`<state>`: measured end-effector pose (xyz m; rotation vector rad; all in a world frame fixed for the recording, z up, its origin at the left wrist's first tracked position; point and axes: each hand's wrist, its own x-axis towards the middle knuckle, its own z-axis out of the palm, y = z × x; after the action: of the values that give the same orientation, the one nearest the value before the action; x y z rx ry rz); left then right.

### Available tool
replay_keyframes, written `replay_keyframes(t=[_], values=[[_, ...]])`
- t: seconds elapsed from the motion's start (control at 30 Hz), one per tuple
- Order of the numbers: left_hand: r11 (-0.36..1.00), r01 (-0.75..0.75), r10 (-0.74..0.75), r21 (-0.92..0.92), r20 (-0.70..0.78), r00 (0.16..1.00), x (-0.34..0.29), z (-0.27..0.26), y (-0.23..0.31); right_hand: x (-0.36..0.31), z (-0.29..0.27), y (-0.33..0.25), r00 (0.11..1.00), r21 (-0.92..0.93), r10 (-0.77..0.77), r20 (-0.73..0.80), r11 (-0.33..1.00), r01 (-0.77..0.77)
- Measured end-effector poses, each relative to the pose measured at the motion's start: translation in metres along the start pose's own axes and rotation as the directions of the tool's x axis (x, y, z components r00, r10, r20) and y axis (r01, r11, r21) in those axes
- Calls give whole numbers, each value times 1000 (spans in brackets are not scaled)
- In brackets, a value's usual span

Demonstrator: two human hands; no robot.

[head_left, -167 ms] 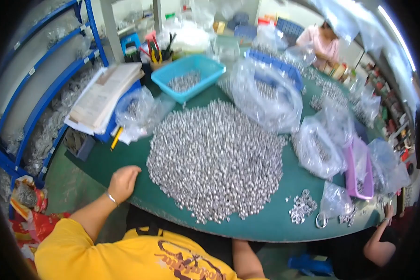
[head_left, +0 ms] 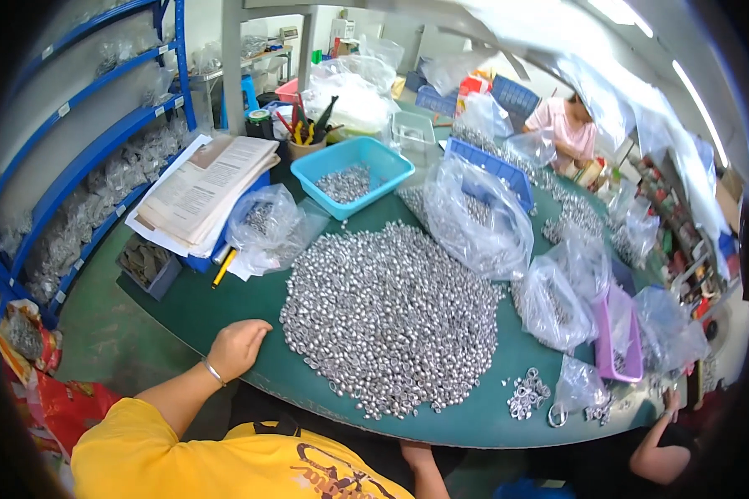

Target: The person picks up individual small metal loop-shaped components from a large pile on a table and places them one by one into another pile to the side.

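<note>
A broad heap of small silvery metal pieces (head_left: pixel 391 320) lies on the green tabletop (head_left: pixel 204 299) in front of me. My left hand (head_left: pixel 239 348) rests at the table's near edge, just left of the heap and apart from it. Its fingers are curled closed, and whatever may be in them is hidden. A bracelet circles that wrist. Of my right arm, only the forearm (head_left: pixel 424 474) shows below the table's front edge; the hand's fingers are hidden under the tabletop. Right of the heap sits a small cluster of metal rings (head_left: pixel 528 393).
Behind the heap stand a turquoise tray (head_left: pixel 354 158) of metal pieces and a large clear bag (head_left: pixel 474 218). Papers (head_left: pixel 208 191) lie at left, near a blue shelf rack (head_left: pixel 100 100). A purple basket (head_left: pixel 620 333) is at right. Co-workers sit far right (head_left: pixel 563 125) and near right (head_left: pixel 659 453).
My view has tilted up a little, so the table and heap sit lower in the picture. My left hand stays closed beside the heap; the right stays under the edge.
</note>
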<state>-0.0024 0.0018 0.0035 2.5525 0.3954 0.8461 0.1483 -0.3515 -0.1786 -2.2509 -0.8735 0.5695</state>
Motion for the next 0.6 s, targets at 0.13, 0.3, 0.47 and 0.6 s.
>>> replay_keyframes(t=[0.13, 0.3, 0.47, 0.6], values=[[995, 6, -7, -100, -14, 1000, -2, -2, -7, -57, -55, -76, 967, 72, 240, 82, 967, -246], [972, -33, 34, -231, 1, 999, 5, 10, -4, -75, -122, -145, 918, 28, 281, 279, 953, -301], [953, 145, -136, -267, 55, 989, -8, -5, -15, -15, -150, -171, 938, 14, 70, -339, 997, -69], [549, 435, -422, -714, 213, 881, -9, -1, -20, 0, -147, -157, 867, 211, 120, -484, 977, -17]])
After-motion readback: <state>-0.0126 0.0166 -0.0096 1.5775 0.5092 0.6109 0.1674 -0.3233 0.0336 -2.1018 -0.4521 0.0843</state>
